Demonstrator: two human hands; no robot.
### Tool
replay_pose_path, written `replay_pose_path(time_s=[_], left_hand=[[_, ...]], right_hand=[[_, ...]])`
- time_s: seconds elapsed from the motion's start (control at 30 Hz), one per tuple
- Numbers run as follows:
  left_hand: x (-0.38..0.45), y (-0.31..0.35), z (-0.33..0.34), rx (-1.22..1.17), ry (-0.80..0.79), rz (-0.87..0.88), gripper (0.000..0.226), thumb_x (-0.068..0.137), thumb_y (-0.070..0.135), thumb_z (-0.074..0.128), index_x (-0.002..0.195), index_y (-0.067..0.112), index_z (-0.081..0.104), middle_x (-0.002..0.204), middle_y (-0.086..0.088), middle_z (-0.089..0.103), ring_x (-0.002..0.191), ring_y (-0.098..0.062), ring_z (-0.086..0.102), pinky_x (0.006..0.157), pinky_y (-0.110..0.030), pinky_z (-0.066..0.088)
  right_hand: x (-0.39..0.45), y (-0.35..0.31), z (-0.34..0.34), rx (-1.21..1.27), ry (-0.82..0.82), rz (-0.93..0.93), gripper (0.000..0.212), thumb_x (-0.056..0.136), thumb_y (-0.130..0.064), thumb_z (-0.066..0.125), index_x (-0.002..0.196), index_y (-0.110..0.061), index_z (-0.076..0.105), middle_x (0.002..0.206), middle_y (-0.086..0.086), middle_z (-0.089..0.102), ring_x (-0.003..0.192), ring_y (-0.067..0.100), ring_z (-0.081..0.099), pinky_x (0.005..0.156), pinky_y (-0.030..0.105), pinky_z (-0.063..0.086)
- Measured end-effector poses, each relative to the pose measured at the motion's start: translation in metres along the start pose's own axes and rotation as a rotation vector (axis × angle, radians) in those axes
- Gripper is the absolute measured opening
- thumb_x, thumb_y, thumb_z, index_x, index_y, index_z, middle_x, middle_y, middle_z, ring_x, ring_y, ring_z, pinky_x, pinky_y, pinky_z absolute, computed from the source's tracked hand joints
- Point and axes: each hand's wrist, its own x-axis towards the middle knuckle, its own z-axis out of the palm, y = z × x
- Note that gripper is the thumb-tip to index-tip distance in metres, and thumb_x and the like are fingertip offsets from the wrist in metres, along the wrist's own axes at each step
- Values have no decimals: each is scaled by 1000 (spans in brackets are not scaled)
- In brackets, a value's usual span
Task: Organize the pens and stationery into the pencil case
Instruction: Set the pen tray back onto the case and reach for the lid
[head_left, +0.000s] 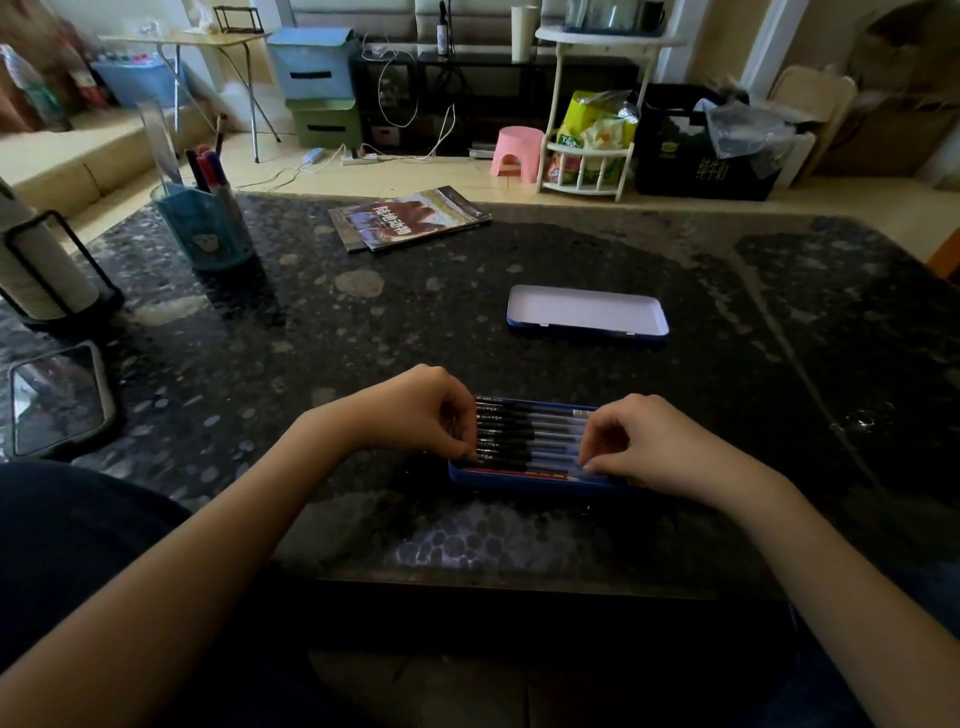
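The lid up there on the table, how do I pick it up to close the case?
Grip the lid by its two long edges, coming from above. It lies flat, white inside facing up, and nothing crowds it. Its raised rim gives your fingers something to pinch. Flip it before setting it over the pencil case.

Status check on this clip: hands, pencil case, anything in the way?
Left hand and right hand both pinching pens in the pencil case. Lid off, lying beyond. Nothing in the way.

The pencil case (519, 475) sits near the front of the surface (519, 260), pens (530, 434) lying in it. Its lid (587, 312) lies behind it. Far left stands a pen holder (208, 228), with magazines (408, 218) to its right.
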Motion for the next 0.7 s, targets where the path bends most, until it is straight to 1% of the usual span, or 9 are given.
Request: replay_pose_path(time_s=[0.1, 0.2, 0.27, 0.3, 0.37, 0.47, 0.57, 0.63, 0.7], left_hand=[[-1, -4, -2, -30, 25, 2, 11, 71, 29, 79, 70, 25, 68, 74, 10, 66, 68, 3, 59, 66, -12, 45], [-3, -8, -7, -98, 93, 6, 12, 76, 26, 76, 69, 26, 66, 64, 15, 65, 61, 4, 58, 61, -10, 44], [-2, -11, -10, -85, 146, 8, 12, 80, 24, 72, 73, 29, 64, 68, 15, 65, 65, 4, 59, 64, -12, 43], [-1, -12, -10, -64, 162, 3, 10, 82, 23, 70, 78, 30, 64, 74, 13, 66, 70, 2, 60, 67, -14, 43], [1, -14, -9, -28, 160, -13, 11, 86, 21, 65, 90, 31, 65, 82, 13, 64, 75, 1, 59, 69, -14, 43], [2, -16, -7, -3, 143, -26, 18, 89, 19, 61, 101, 30, 68, 79, 23, 59, 71, 10, 57, 62, -8, 42], [2, -17, -8, 0, 212, -3, 18, 88, 17, 61, 97, 29, 71, 77, 25, 60, 68, 16, 56, 61, -4, 41], [2, -18, -8, 6, 257, -3, 21, 87, 13, 60, 97, 30, 70, 78, 23, 60, 68, 13, 56, 63, -7, 39], [3, -19, -7, 10, 275, -19, 29, 87, 8, 58, 104, 29, 68, 86, 19, 61, 71, 10, 56, 66, -8, 39]], right_hand=[[1, 2, -2, 12, 10, -4, 12, 79, -20, 76, 78, -28, 68, 85, -10, 66, 82, 2, 61, 75, 21, 51], [1, 5, -7, 19, 84, -2, 14, 80, -21, 75, 77, -31, 65, 85, -13, 63, 81, 0, 58, 68, 16, 43], [1, 7, -9, 11, 148, 8, 17, 82, -20, 73, 77, -33, 63, 86, -13, 62, 81, -1, 56, 66, 16, 41], [2, 8, -9, 5, 175, 19, 18, 84, -20, 71, 80, -34, 62, 88, -14, 62, 82, 0, 56, 68, 17, 43], [4, 9, -7, -12, 214, 51, 17, 87, -20, 67, 92, -35, 64, 97, -12, 63, 90, 4, 58, 80, 24, 49], [4, 9, -6, -29, 215, 84, 27, 90, -19, 63, 114, -30, 66, 113, -8, 64, 102, 8, 58, 94, 32, 49], [4, 9, -7, -57, 257, 86, 34, 90, -18, 63, 122, -28, 63, 123, -8, 61, 111, 10, 57, 99, 34, 47], [5, 11, -8, -70, 298, 117, 36, 91, -17, 62, 125, -29, 61, 126, -8, 60, 112, 10, 57, 98, 35, 48], [5, 13, -8, -75, 300, 178, 36, 92, -18, 60, 126, -31, 60, 126, -8, 60, 109, 11, 59, 95, 37, 51]])
